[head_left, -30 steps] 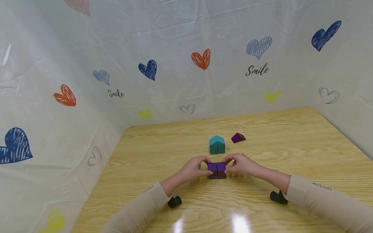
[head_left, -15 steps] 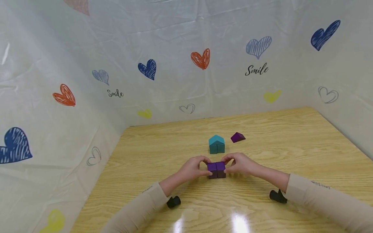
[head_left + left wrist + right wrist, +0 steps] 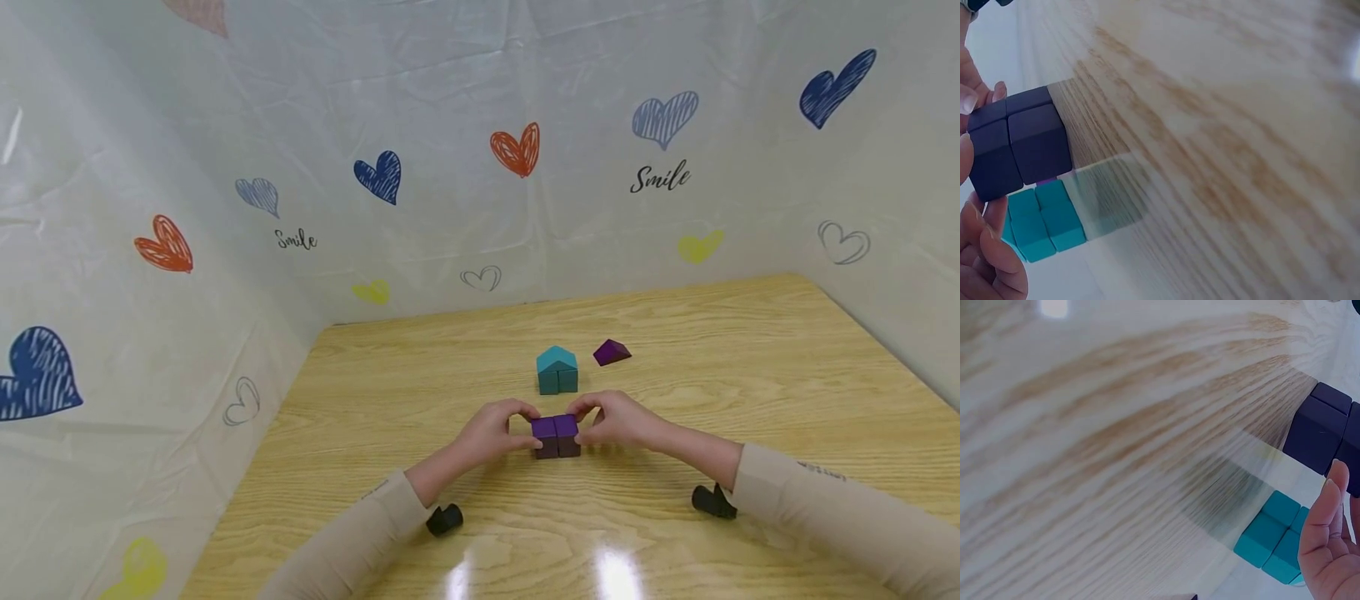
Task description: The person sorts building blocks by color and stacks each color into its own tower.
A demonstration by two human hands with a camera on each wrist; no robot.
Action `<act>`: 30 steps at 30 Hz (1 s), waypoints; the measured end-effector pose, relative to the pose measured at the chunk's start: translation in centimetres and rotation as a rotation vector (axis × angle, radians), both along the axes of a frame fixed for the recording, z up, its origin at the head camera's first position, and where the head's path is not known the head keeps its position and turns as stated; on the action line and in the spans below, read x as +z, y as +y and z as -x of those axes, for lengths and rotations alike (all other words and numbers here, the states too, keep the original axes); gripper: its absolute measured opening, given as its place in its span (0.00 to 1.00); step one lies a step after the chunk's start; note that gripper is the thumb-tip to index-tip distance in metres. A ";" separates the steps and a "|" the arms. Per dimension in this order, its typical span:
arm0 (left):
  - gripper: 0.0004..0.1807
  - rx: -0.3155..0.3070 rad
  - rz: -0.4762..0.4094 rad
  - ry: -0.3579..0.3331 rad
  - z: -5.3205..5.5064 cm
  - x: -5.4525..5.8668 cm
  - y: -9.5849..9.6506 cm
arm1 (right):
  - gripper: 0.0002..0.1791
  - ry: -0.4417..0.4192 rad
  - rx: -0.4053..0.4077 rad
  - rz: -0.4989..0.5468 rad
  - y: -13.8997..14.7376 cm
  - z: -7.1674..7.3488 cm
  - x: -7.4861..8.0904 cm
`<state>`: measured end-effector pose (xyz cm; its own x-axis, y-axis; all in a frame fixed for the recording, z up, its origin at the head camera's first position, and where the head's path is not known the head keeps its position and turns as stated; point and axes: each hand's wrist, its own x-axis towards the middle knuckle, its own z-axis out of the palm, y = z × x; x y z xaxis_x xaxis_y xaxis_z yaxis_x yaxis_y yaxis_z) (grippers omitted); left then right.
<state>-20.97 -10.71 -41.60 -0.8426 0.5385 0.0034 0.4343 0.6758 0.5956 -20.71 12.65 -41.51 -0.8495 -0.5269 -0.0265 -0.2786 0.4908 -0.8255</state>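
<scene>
Two groups of purple blocks stand side by side on the table, the left purple block (image 3: pixel 543 427) against the right purple block (image 3: pixel 567 425). My left hand (image 3: pixel 491 435) pinches the left one from its outer side, thumb on the near face and forefinger towards the back. From the other side my right hand (image 3: pixel 618 421) pinches the right one in the same way. Both wrist views show these blocks dark, with straight seams between them: purple blocks (image 3: pixel 1040 147) beside several fingertips at the left, and a purple block (image 3: pixel 1316 428) above the right hand's fingers.
Just behind stands a small teal block house (image 3: pixel 557 360), two blocks under a peaked roof. A loose purple roof-shaped block (image 3: pixel 612 352) lies to its right. The wooden table (image 3: pixel 420 367) meets a white sheet (image 3: pixel 450 217) with hearts at the back and sides.
The slim gap between the two purple blocks looks narrower than a second ago. Both hands keep their pinch, and the head view has shifted slightly.
</scene>
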 end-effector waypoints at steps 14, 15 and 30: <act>0.20 -0.006 -0.042 -0.003 0.0 -0.5 -0.2 | 0.22 -0.015 -0.002 -0.001 0.0 0.0 0.0; 0.21 -0.003 -0.046 -0.008 0.0 -0.6 -0.2 | 0.23 -0.013 -0.001 0.001 0.0 0.0 0.0; 0.22 0.071 -0.158 -0.117 -0.4 -0.6 -0.6 | 0.16 0.324 -0.095 -0.148 3.7 3.2 3.0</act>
<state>-20.54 -11.33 -42.22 -0.8780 0.4783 -0.0170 0.3104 0.5961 0.7405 -23.88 16.33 -38.56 -0.8714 -0.4558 0.1814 -0.4611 0.6348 -0.6200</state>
